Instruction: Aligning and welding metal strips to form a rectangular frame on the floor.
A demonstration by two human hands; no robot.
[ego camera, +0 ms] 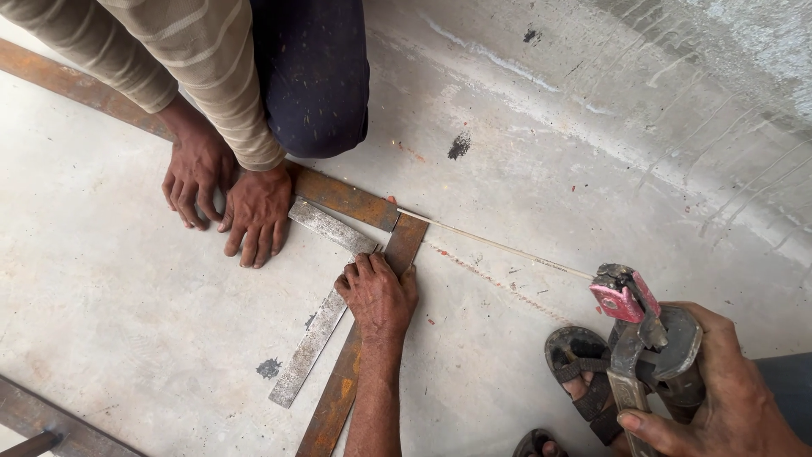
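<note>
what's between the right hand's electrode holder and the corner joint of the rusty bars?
Head view: only the thin welding rod spans from the electrode holder in the right hand to the corner joint; beneath it, bare concrete floor.

free: bare floor [127, 322] left of steel square [315, 338] | blocked: corner joint [397, 228] — co-worker's hands [228, 199] — welding rod [499, 247]

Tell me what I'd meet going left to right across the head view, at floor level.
Co-worker's two hands pressing on the floor and rusty bar → steel square → left hand on the corner joint → welding rod → red electrode holder → right hand gripping it.
</note>
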